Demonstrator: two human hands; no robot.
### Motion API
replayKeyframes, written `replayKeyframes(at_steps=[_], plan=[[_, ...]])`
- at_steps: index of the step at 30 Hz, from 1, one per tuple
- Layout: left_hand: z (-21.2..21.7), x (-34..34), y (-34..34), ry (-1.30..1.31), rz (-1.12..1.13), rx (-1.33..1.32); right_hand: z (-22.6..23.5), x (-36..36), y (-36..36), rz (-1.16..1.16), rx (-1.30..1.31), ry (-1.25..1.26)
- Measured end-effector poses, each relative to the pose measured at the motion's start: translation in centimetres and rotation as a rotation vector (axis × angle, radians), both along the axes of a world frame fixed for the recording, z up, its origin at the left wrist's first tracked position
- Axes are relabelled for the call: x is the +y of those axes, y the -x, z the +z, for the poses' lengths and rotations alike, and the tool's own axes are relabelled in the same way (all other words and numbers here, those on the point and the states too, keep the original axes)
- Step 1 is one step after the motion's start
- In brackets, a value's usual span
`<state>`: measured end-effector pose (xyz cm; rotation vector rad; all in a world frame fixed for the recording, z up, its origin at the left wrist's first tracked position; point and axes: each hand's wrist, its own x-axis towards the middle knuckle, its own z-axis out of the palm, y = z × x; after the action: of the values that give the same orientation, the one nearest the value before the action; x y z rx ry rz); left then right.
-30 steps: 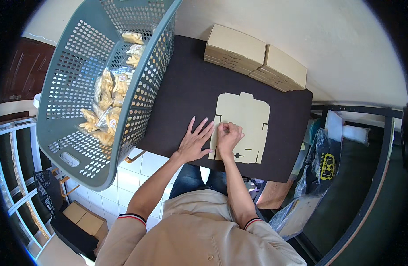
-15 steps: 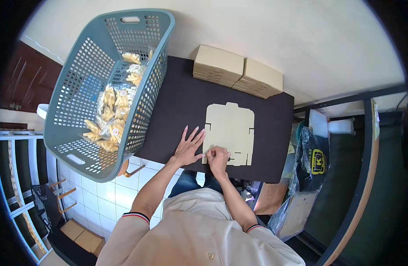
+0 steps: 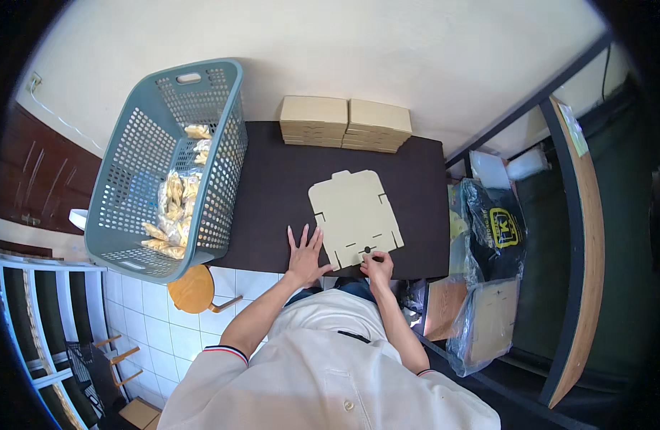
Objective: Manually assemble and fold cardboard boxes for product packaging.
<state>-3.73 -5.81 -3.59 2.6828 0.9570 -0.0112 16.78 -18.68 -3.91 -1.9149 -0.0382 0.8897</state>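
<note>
A flat die-cut cardboard box blank (image 3: 355, 208) lies tilted on the dark tabletop (image 3: 269, 193), slots and a round hole showing toward its near side. My left hand (image 3: 305, 259) rests with fingers spread beside the blank's left edge, the thumb at its near left corner. At the near edge, just below the round hole, the fingers of my right hand (image 3: 377, 266) are closed in a pinch on the blank's edge.
To the left stands a large grey-green perforated basket (image 3: 169, 172) with clear packets of pale yellow food (image 3: 174, 197). Two stacks of folded cardboard boxes (image 3: 344, 122) sit by the wall. A wooden stool (image 3: 192, 289) is below the table; plastic-wrapped goods (image 3: 495, 215) are at right.
The box blank has turned counterclockwise and now lies at a slant. My right hand has moved right along its near edge. The whole view has shifted.
</note>
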Motion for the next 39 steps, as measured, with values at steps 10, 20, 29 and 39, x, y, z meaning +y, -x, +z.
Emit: replayKeyframes(at_steps=[10,20,29,39], plan=[[3.6,-4.6,-2.5,0.089,0.029,0.237,-1.8,2.5,-3.8,-0.254,0.292,-0.177],[3.3,-7.2,-4.7,0.1,-0.106,-0.394,-1.1,3.7,-9.4,0.428,0.239,-0.272],[0.4,-5.6,-6.4,0.165,0.239,0.139,-2.9,0.4,-10.9,0.473,-0.674,-0.227],[-1.3,-2.8,-8.1,0.146,0.201,0.159,-2.8,-4.7,-8.3,0.545,-0.882,-0.099]])
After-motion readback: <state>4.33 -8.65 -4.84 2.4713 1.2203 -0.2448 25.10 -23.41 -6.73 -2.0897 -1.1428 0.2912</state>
